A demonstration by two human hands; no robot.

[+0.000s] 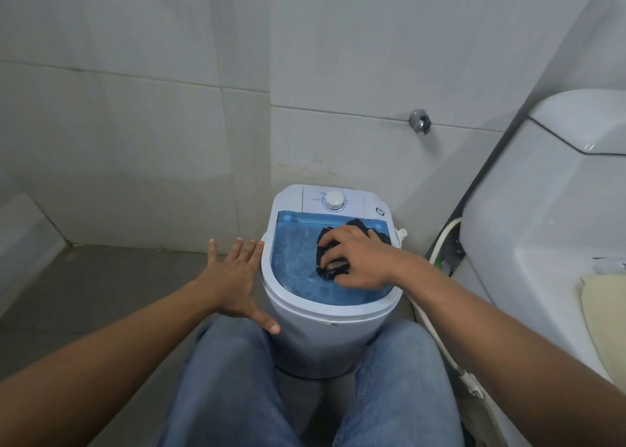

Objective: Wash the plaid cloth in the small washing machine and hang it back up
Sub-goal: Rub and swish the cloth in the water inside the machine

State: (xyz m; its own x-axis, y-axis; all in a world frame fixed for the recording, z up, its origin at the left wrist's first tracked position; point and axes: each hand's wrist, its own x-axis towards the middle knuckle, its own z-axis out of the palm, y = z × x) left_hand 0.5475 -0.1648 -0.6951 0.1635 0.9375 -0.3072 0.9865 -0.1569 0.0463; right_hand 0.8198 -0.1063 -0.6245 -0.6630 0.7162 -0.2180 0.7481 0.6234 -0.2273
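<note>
A small white washing machine [315, 338] stands on the floor between my knees, with a white dial [333, 201] at its back. Its top is translucent blue [294, 253]. A dark crumpled plaid cloth [360, 225] lies at the right side of that blue top. My right hand [359, 260] lies on the cloth with its fingers curled into it, hiding most of it. I cannot tell whether the blue surface is a shut lid. My left hand [233, 277] is spread open beside the machine's left rim, its thumb near the white body.
A white toilet [542, 209] stands close on the right, with a cream cloth [603, 311] on it. A white hose [440, 240] runs down between toilet and machine. A metal wall fitting [420, 121] sits above. Tiled walls form a corner behind; grey floor lies to the left.
</note>
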